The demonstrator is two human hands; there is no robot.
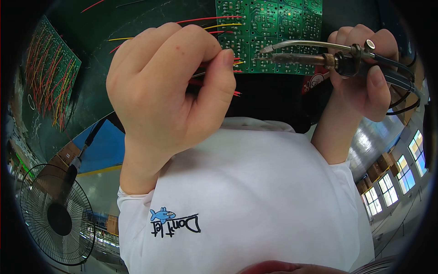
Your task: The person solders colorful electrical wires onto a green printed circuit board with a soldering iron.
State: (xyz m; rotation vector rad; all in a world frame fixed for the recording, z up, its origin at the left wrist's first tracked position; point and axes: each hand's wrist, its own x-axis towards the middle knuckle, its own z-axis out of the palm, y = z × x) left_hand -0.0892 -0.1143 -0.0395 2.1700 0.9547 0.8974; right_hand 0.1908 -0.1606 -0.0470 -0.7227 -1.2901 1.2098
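Head view: 2 bare hands at a dark green work surface (150,13). The left hand (166,86) makes a narrow pinch, thumb against index finger, apparently on a thin wire (240,62) at the board's left edge, although the fingertips hide the contact. The right hand (360,89) is closed around a soldering iron (299,58), whose tip points left over the lower part of a green circuit board (283,34), near the pinch. A curved metal tube (305,44) runs just above the iron's shaft. The board lies between the 2 hands, toward the top; red wire (200,19) and yellow wire (223,26) reach its left side. At far left, a 2nd green board (68,55) bears many red and yellow wires. Lower left: a round black fan (59,219).
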